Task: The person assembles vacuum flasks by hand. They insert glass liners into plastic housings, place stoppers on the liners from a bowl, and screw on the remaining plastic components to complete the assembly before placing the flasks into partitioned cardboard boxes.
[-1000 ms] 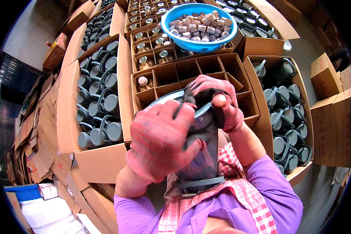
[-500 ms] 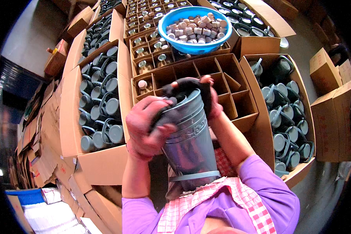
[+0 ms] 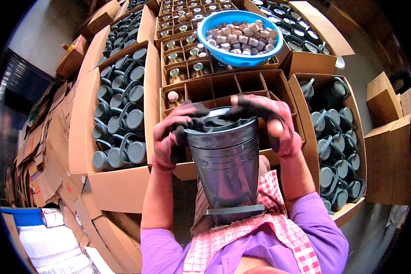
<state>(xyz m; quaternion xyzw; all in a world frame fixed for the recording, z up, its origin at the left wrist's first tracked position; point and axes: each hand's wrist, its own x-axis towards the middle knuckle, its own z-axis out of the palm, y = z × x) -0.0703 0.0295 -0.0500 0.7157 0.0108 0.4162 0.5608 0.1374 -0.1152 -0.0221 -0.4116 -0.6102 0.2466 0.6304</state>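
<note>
A tapered dark plastic shell (image 3: 226,164) with an embossed band below its rim stands between my hands, its wide mouth turned away from me. The flared bottom end presses against my checked apron (image 3: 242,228). My left hand (image 3: 171,132), in a glove with dark fingers, is closed on the rim's left side. Gloved as well, my right hand (image 3: 278,121) grips the rim from the right, with bare fingertips showing. Dark material lies inside the mouth; I cannot make out what it is.
Ahead stands a divided carton (image 3: 214,86) with a capped glass bottle (image 3: 173,97). Beyond it, a blue basin (image 3: 239,59) of small stoppers rests on cartons of glass bottles. Cartons of lidded dark jugs flank me, left (image 3: 118,185) and right (image 3: 315,150). Flattened cardboard (image 3: 50,160) is piled at left.
The shell has turned from a slant to nearly straight, its mouth now facing me more. My right hand has moved from the far rim to the right side; my left has shifted outward.
</note>
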